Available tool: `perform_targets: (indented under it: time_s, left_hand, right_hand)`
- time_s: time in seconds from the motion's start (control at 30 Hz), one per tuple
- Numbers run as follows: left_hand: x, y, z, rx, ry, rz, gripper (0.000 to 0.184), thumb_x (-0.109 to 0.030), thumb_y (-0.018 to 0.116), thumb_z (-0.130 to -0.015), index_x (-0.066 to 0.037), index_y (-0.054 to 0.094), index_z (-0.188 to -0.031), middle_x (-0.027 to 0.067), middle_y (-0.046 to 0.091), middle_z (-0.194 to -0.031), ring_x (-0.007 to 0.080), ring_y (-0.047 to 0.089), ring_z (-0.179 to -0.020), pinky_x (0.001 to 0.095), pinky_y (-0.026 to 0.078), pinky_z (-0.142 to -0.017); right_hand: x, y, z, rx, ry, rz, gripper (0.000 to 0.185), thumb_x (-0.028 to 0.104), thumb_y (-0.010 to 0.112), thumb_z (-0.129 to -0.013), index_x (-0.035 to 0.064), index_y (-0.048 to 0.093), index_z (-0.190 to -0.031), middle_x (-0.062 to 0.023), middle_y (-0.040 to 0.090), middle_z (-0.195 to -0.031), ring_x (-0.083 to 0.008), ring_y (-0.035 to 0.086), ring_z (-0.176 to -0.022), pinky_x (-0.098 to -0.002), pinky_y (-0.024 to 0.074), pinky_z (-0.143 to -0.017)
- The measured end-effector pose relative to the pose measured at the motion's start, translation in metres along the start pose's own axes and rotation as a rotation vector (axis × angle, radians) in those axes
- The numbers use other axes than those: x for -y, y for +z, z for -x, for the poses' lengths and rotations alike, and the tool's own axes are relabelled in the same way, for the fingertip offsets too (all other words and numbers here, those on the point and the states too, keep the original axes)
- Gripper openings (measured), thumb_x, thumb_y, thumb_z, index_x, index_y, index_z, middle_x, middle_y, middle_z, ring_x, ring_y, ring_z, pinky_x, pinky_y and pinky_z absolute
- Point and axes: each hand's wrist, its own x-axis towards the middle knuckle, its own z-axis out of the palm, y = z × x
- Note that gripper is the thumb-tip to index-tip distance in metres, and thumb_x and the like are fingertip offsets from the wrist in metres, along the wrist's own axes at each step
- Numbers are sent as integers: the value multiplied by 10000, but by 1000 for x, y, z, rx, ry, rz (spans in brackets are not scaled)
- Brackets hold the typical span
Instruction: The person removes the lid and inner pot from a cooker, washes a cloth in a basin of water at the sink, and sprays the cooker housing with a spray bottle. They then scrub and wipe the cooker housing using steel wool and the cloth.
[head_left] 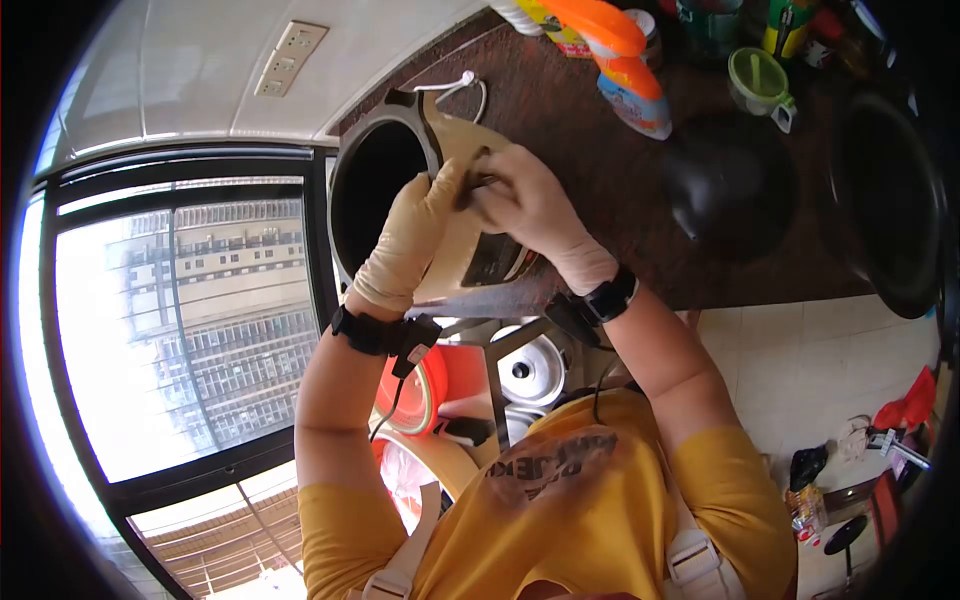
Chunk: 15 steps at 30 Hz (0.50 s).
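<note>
My gloved left hand [410,235], fingers half curled, whether gripping I can't tell, touches the cream, black-rimmed round appliance [455,255], while my gloved right hand [540,205] pinches something small, dark and blurred [484,172]; pressing hard could tip the appliance.
</note>
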Motion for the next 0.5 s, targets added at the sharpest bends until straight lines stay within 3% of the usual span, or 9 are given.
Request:
perform_targets:
  time_s: [0.1, 0.13, 0.17, 0.23, 0.33, 0.37, 0.43, 0.47, 0.5]
  left_hand:
    - [15, -5, -8, -22, -9, -12, 451, -411, 591, -1023, 9, 636, -863, 29, 547, -701, 104, 441, -674, 308, 424, -596]
    - [-20, 4, 6, -9, -98, 76, 457, -418, 586, -1024, 10, 644, -876, 35, 581, -732, 98, 474, -694, 297, 433, -618]
    - [-17, 2, 6, -12, -108, 77, 457, -418, 586, -1024, 10, 644, -876, 35, 581, -732, 98, 474, -694, 297, 433, -618]
    - [-12, -5, 5, 14, -91, -95, 452, -427, 586, -1022, 7, 665, -921, 28, 611, -772, 89, 511, -726, 281, 446, -652]
    - [-18, -3, 4, -14, -120, -99, 456, -427, 585, -1018, 18, 682, -998, 49, 630, -785, 120, 563, -754, 290, 466, -704]
    - [-14, -4, 5, -15, -116, -99, 456, -427, 585, -1018, 18, 682, -998, 49, 630, -785, 120, 563, -754, 290, 466, -704]
    - [-10, -6, 2, -102, 93, -52, 400, -354, 653, -980, 24, 671, -1109, 102, 666, -928, 173, 609, -856, 310, 481, -778]
    - [-14, -1, 9, -283, 266, -166, 401, -309, 684, -955, 21, 643, -1179, 130, 650, -1043, 204, 606, -946, 325, 479, -824]
    - [-28, 8, 27, -461, 437, -279, 438, -265, 714, -930, 18, 615, -1249, 158, 634, -1157, 235, 603, -1035, 340, 478, -869]
  right_hand:
    - [-9, 11, 8, 38, 25, -126, 127, 70, 639, -909, 4, 630, -1017, -64, 589, -905, -123, 578, -683, -259, 490, -661]
    - [-15, 12, 20, 37, 350, -378, 167, 123, 629, -890, 13, 621, -1015, -137, 626, -944, -295, 621, -907, -371, 497, -809]
    - [-28, 6, 27, 42, 359, -382, 167, 123, 629, -890, 13, 621, -1015, -137, 626, -944, -295, 621, -907, -371, 497, -809]
    - [-47, -13, 31, 117, 813, -647, 174, 147, 592, -937, 7, 617, -1036, -108, 647, -923, -237, 634, -849, -343, 501, -772]
    - [-73, -24, 42, 153, 568, -26, 181, 64, 529, -989, -13, 601, -1136, -27, 598, -774, -75, 559, -697, -248, 477, -636]
    - [-73, -27, 43, 152, 564, -25, 181, 64, 529, -989, -13, 601, -1136, -27, 598, -774, -75, 559, -697, -248, 477, -636]
    - [-47, -37, 31, 184, 628, -306, 207, 99, 521, -1013, -6, 594, -1175, -44, 634, -833, -99, 599, -707, -251, 496, -643]
    - [-33, -43, 28, 186, 617, -303, 207, 99, 521, -1013, -6, 594, -1175, -44, 634, -833, -99, 599, -707, -251, 496, -643]
    - [-17, -49, 30, 106, 704, -660, 236, 149, 528, -1018, -7, 606, -1178, -69, 664, -945, -137, 638, -789, -277, 519, -705]
